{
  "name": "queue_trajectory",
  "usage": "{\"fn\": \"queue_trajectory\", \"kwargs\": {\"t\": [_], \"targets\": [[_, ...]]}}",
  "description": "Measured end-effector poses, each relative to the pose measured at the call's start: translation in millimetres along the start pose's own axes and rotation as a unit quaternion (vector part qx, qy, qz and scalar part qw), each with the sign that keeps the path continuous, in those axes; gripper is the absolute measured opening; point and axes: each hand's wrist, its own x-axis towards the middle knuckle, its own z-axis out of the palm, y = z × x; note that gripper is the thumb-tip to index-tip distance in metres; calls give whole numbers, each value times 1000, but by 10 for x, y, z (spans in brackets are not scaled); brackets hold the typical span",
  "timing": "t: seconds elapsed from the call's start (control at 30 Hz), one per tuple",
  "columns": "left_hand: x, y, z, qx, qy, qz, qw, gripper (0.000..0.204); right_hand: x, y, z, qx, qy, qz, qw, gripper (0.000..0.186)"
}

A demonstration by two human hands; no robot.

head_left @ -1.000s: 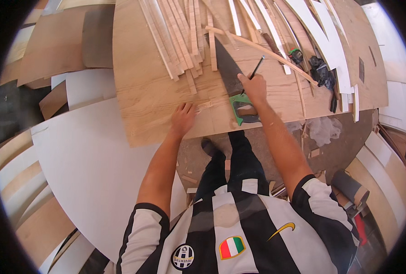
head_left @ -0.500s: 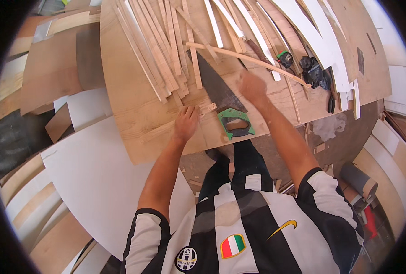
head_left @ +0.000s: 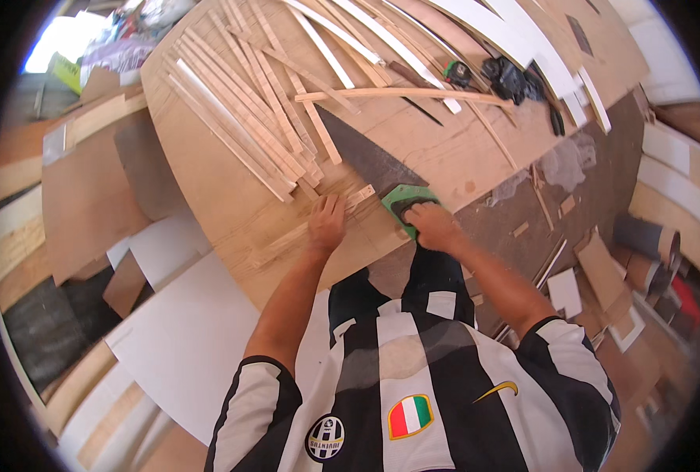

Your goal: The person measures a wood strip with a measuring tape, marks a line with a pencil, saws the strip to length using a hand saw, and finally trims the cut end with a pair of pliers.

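My right hand (head_left: 432, 223) is closed round the green and black handle (head_left: 401, 198) of a handsaw. The saw's grey blade (head_left: 366, 149) points away and to the left, lying flat or nearly so over the tabletop. My left hand (head_left: 328, 223) rests with its fingers over a short light wooden strip (head_left: 283, 242). That strip slants across the near part of the table, and its right end, with small dark marks, reaches close to the saw handle. A thin dark pencil-like stick (head_left: 425, 112) lies beyond the blade.
Many loose wooden strips (head_left: 240, 110) lie on the plywood table (head_left: 216, 204). A long strip (head_left: 405, 94) crosses the far side, near a tape measure (head_left: 457, 74), a black plastic bag (head_left: 513, 79) and white curved boards (head_left: 547, 63). Panels (head_left: 185, 330) lean at left; offcuts litter the floor.
My right hand has come down toward me from beside the blade and taken hold of the saw handle. My left hand stays on the strip. The view has turned slightly.
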Motion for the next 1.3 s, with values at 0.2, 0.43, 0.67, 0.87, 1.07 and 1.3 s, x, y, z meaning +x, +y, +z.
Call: {"fn": "queue_trajectory", "kwargs": {"t": [0.2,0.43,0.67,0.87,1.07,1.3], "targets": [[-236,134,-139,-6,-68,66,995,36,-854,-431,21,34,254,39,966,15],[-161,672,-154,-88,-109,250,958,33,-2378,-1372,611,99,435,244,861,19],[550,1104,543,1,-166,421,892,30,-2991,-2307,1275,207,577,452,648,27],[616,1122,855,-38,-170,508,844,30,-3047,-2630,1813,221,645,471,560,27],[940,1171,606,-31,-156,476,865,33,-2984,-2911,2137,259,664,478,514,22],[1496,1262,646,35,27,475,879,34,-2671,-3143,1972,269,652,491,511,19]]}}
